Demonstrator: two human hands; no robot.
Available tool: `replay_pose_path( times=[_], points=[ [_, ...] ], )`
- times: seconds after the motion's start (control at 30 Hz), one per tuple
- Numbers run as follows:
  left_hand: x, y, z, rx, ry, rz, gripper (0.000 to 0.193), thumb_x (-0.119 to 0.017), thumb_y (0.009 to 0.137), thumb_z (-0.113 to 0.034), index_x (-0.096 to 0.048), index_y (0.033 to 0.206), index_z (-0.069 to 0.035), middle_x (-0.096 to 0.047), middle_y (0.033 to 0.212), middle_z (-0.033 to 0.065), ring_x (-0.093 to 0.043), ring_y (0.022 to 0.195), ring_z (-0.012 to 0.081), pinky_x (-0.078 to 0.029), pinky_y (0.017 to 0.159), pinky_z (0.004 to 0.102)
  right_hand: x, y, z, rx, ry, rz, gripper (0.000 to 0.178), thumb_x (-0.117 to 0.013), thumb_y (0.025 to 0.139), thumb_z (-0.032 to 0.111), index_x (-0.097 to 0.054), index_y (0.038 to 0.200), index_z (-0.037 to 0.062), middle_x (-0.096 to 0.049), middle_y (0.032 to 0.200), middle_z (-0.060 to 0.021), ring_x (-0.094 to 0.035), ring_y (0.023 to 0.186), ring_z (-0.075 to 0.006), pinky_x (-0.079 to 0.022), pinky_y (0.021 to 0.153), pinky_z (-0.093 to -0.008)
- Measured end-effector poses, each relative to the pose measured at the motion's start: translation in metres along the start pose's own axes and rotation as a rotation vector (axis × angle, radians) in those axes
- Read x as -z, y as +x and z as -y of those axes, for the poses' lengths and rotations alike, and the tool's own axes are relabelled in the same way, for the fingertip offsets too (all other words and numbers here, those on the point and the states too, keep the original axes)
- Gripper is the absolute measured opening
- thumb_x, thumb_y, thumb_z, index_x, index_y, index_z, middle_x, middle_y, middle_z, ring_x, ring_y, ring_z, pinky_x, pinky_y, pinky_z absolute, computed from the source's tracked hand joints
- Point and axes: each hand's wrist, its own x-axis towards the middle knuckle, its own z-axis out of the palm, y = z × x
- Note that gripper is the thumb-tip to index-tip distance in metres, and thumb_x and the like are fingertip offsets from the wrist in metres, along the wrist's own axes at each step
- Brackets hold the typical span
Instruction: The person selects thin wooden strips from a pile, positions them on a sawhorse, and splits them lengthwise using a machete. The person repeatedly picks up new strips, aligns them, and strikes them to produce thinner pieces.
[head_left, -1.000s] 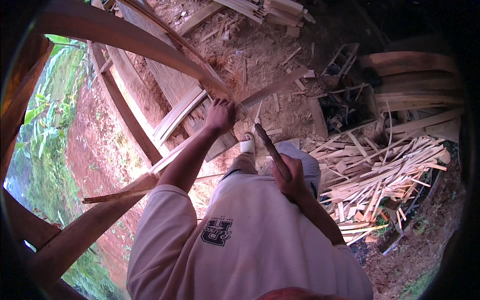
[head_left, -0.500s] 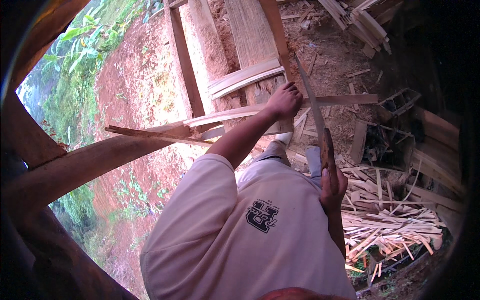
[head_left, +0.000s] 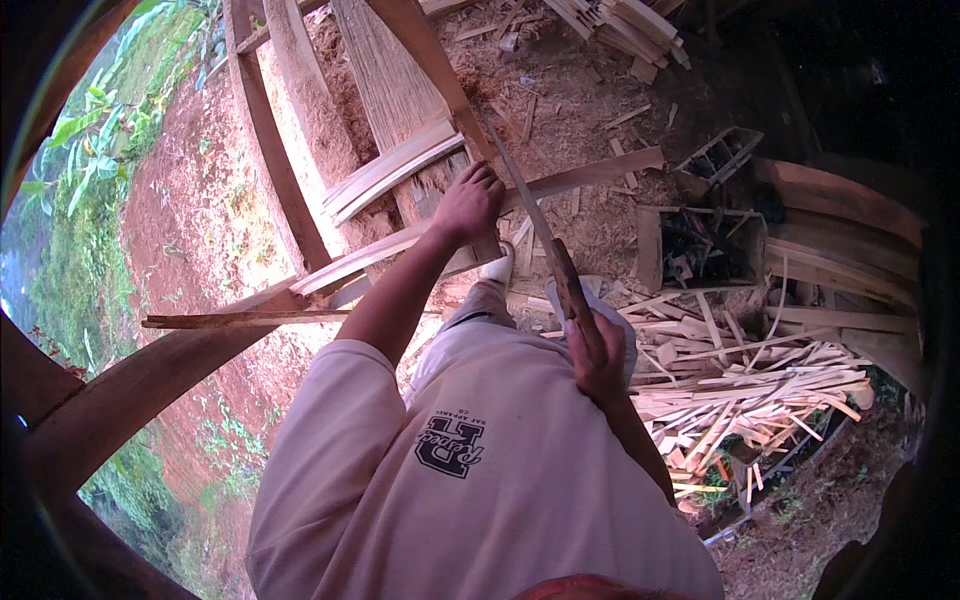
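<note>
My right hand (head_left: 598, 362) is closed around the wooden handle of a handsaw (head_left: 536, 215), low in front of my body. The long blade slants up and to the left, crossing a long wooden strip (head_left: 590, 172). Just left of the blade, my left hand (head_left: 468, 207) grips that strip, its fingers curled over the edge. The strip lies across a thick timber bench (head_left: 385, 75), and its right end sticks out past the saw. Whether the teeth have cut into the wood is hard to make out.
Two short pale boards (head_left: 392, 172) lie on the bench beyond my left hand. A thin stick (head_left: 240, 320) rests across a beam (head_left: 130, 385) at left. A wooden box of dark items (head_left: 705, 250) and a heap of offcuts (head_left: 750, 400) are at right. More slats (head_left: 625, 30) lie far off.
The view has shifted, so most things appear farther left. The saw has tilted more to the left, and its handle has moved. Both hands keep their holds.
</note>
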Motion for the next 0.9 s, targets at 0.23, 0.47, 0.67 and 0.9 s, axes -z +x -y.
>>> replay_pose_path(
  times=[0.23,0.47,0.67,0.9],
  points=[
    [-0.001,-0.002,-0.003,0.054,-0.003,-0.062,0.015,-0.056,0.085,-0.016,-0.062,0.091,-0.004,-0.066,0.1,0.0136,-0.057,0.116,0.0278,-0.03,0.118,0.0423,-0.005,0.002,0.008,-0.052,0.114,0.069,0.012,-0.066,0.091,0.012,-0.061,0.09,0.001,-0.059,0.067,-0.0158,-0.061,0.058,-0.0366,-0.044,0.052,-0.0425],
    [-0.008,-0.003,-0.008,0.135,0.013,-0.031,0.018,-0.056,0.089,-0.02,-0.064,0.096,-0.005,-0.068,0.101,0.0139,-0.058,0.118,0.0259,-0.024,0.123,0.0429,-0.011,-0.004,0.014,-0.051,0.062,-0.06,0.014,-0.067,0.091,0.013,-0.059,0.087,0.0009,-0.055,0.062,-0.015,-0.059,0.057,-0.0369,-0.044,0.053,-0.0429],
    [-0.008,-0.004,-0.005,0.12,0.028,0.044,0.02,-0.056,0.091,-0.023,-0.064,0.095,-0.005,-0.068,0.098,0.0142,-0.059,0.116,0.0259,-0.025,0.122,0.044,-0.034,0.038,-0.013,0.154,-0.114,-0.062,0.013,-0.065,0.094,0.015,-0.064,0.092,0.0015,-0.053,0.062,-0.011,-0.054,0.054,-0.022,-0.042,0.054,-0.0381],
    [-0.006,-0.003,-0.008,0.132,0.012,0.025,0.02,-0.057,0.089,-0.022,-0.064,0.097,-0.005,-0.069,0.097,0.0145,-0.058,0.117,0.0261,-0.024,0.123,0.0433,-0.065,0.072,-0.027,-0.279,0.353,0.045,0.021,-0.064,0.096,0.019,-0.062,0.086,0.0004,-0.051,0.06,-0.0018,-0.049,0.058,-0.0071,-0.041,0.053,-0.0318]
  ],
)
